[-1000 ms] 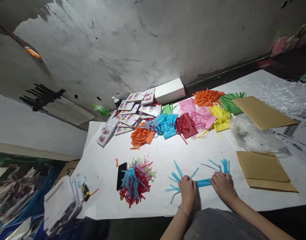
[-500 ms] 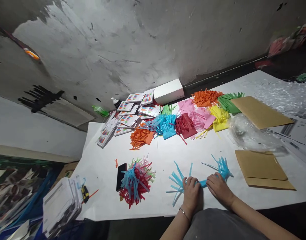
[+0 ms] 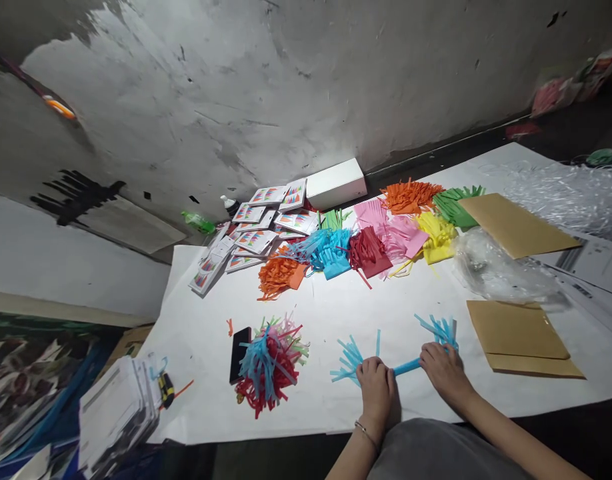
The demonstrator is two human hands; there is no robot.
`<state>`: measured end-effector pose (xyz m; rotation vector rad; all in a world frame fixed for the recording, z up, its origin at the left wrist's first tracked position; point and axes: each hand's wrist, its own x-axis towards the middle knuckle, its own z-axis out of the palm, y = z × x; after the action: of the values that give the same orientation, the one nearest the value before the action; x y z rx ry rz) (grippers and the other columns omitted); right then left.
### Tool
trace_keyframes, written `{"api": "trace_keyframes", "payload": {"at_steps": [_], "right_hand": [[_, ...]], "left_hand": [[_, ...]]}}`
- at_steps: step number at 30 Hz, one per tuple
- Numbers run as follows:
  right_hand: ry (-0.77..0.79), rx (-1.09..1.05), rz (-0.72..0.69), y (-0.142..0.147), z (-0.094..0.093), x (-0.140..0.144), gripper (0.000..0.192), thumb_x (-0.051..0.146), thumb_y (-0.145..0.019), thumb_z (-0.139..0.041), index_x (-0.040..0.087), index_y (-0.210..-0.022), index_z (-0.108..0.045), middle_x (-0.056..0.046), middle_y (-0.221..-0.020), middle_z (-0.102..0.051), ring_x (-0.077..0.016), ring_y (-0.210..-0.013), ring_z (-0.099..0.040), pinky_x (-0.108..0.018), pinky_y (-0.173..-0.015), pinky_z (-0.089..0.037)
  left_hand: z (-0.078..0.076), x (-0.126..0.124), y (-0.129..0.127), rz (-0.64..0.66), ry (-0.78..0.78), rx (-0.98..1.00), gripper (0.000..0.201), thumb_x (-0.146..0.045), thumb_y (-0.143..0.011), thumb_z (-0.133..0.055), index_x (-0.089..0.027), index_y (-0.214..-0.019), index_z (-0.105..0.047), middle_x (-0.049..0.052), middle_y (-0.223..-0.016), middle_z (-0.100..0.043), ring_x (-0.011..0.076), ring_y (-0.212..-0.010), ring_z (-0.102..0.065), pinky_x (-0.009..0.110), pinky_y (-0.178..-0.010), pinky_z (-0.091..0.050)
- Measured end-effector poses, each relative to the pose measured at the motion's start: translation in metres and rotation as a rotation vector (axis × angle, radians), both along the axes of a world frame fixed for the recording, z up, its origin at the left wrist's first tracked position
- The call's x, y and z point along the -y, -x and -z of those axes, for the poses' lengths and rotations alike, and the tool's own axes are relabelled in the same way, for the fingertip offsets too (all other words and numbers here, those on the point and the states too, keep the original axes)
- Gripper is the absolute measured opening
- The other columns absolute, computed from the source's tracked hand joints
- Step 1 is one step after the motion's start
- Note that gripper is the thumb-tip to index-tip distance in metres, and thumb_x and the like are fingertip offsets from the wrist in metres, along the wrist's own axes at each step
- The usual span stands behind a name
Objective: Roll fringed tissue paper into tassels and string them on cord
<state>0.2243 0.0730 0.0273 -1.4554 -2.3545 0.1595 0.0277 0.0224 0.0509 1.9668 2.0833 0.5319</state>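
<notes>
A blue tissue-paper tassel (image 3: 407, 366), fringed at both ends and rolled narrow in the middle, lies across the white table in front of me. My left hand (image 3: 376, 381) is closed around it near the left fringe. Closer to the right fringe, my right hand (image 3: 440, 367) has its fingers curled over it. A short stretch of the rolled middle shows between the hands. To the left, a pile of finished tassels (image 3: 270, 363) in blue, red, pink and green rests against a black box-like object (image 3: 240, 355).
Fringed tissue bundles, among them orange (image 3: 281, 275), dark red (image 3: 370, 252) and yellow (image 3: 437, 239), line the back. Packaged cards (image 3: 256, 241) and a white box (image 3: 337, 183) stand behind. Brown envelopes (image 3: 523, 337) and clear plastic (image 3: 506, 267) lie right; a yellow-black cutter (image 3: 166, 390) lies left.
My hands have moved apart along the blue tassel, showing more of the rolled middle. Its fringes look more bunched. The view has shifted slightly.
</notes>
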Motion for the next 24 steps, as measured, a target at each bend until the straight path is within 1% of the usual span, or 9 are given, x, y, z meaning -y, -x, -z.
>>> {"api": "trace_keyframes", "payload": {"at_steps": [2, 4, 7, 10, 13, 15, 17, 20, 24], "right_hand": [[0.015, 0.042, 0.015, 0.004, -0.005, -0.007, 0.013, 0.017, -0.093, -0.056, 0.019, -0.082, -0.064, -0.005, -0.089, -0.065, -0.0253, -0.091, -0.056, -0.046, -0.093, -0.033], [0.026, 0.070, 0.013, 0.006, -0.009, -0.014, 0.012, 0.018, -0.090, -0.060, 0.019, -0.079, -0.064, -0.005, -0.084, -0.063, -0.0255, -0.087, -0.056, -0.045, -0.088, -0.035], [0.027, 0.071, -0.001, 0.006, -0.012, -0.020, 0.012, 0.017, -0.088, -0.064, 0.019, -0.075, -0.064, -0.004, -0.081, -0.062, -0.0247, -0.084, -0.056, -0.043, -0.086, -0.036], [0.004, 0.031, -0.044, 0.006, -0.012, -0.017, 0.009, 0.012, -0.088, -0.062, 0.020, -0.084, -0.065, -0.005, -0.088, -0.064, -0.0243, -0.090, -0.056, -0.047, -0.093, -0.032], [-0.029, -0.026, -0.199, 0.011, -0.005, -0.008, 0.015, 0.009, -0.088, -0.061, 0.023, -0.089, -0.065, -0.001, -0.094, -0.066, -0.0208, -0.096, -0.056, -0.045, -0.102, -0.027], [-0.045, -0.058, -0.306, 0.016, 0.001, -0.003, 0.015, 0.010, -0.089, -0.061, 0.024, -0.086, -0.064, 0.001, -0.088, -0.066, -0.0183, -0.093, -0.056, -0.040, -0.102, -0.027], [-0.056, -0.084, -0.351, 0.021, 0.007, 0.000, 0.015, 0.011, -0.090, -0.059, 0.023, -0.082, -0.063, 0.001, -0.082, -0.064, -0.0181, -0.087, -0.056, -0.039, -0.098, -0.030], [-0.060, -0.114, -0.345, 0.025, 0.013, 0.000, 0.018, 0.012, -0.093, -0.054, 0.020, -0.078, -0.061, -0.001, -0.078, -0.063, -0.0197, -0.083, -0.055, -0.039, -0.092, -0.032], [-0.056, -0.140, -0.339, 0.031, 0.013, 0.001, 0.015, 0.013, -0.094, -0.054, 0.021, -0.086, -0.062, -0.002, -0.084, -0.064, -0.0208, -0.083, -0.054, -0.040, -0.090, -0.032]], "left_hand": [[0.000, -0.003, -0.005, -0.047, 0.037, -0.036, 0.014, -0.015, -0.089, -0.055, -0.018, -0.080, -0.065, 0.005, -0.096, -0.063, 0.0239, -0.099, -0.054, 0.045, -0.096, -0.033], [0.000, -0.005, -0.007, -0.050, 0.055, -0.075, 0.013, -0.015, -0.089, -0.055, -0.018, -0.081, -0.065, 0.005, -0.096, -0.063, 0.0244, -0.099, -0.054, 0.045, -0.095, -0.033], [0.003, -0.005, -0.005, -0.037, 0.017, -0.105, 0.010, -0.014, -0.088, -0.057, -0.019, -0.084, -0.064, 0.004, -0.097, -0.063, 0.0229, -0.097, -0.055, 0.044, -0.095, -0.034], [0.010, 0.000, 0.003, 0.098, -0.072, -0.132, 0.009, -0.013, -0.087, -0.061, -0.022, -0.087, -0.064, 0.001, -0.096, -0.064, 0.0195, -0.094, -0.055, 0.042, -0.096, -0.033], [0.018, 0.003, 0.011, 0.244, -0.122, -0.129, 0.006, -0.017, -0.087, -0.065, -0.023, -0.089, -0.064, -0.001, -0.092, -0.065, 0.0188, -0.092, -0.055, 0.043, -0.098, -0.031], [0.021, 0.003, 0.014, 0.266, -0.145, -0.124, 0.004, -0.020, -0.087, -0.067, -0.024, -0.087, -0.064, -0.001, -0.091, -0.066, 0.0198, -0.093, -0.055, 0.045, -0.100, -0.029], [0.022, 0.000, 0.015, 0.302, -0.171, -0.125, 0.005, -0.021, -0.087, -0.068, -0.024, -0.085, -0.065, -0.002, -0.092, -0.066, 0.0198, -0.094, -0.054, 0.047, -0.102, -0.027], [0.023, -0.004, 0.015, 0.341, -0.193, -0.115, 0.004, -0.021, -0.088, -0.067, -0.025, -0.087, -0.066, -0.002, -0.093, -0.066, 0.0191, -0.093, -0.054, 0.048, -0.104, -0.025], [0.025, -0.006, 0.012, 0.344, -0.180, -0.066, 0.006, -0.019, -0.087, -0.068, -0.025, -0.086, -0.066, -0.003, -0.091, -0.066, 0.0173, -0.091, -0.055, 0.043, -0.102, -0.030]]}}
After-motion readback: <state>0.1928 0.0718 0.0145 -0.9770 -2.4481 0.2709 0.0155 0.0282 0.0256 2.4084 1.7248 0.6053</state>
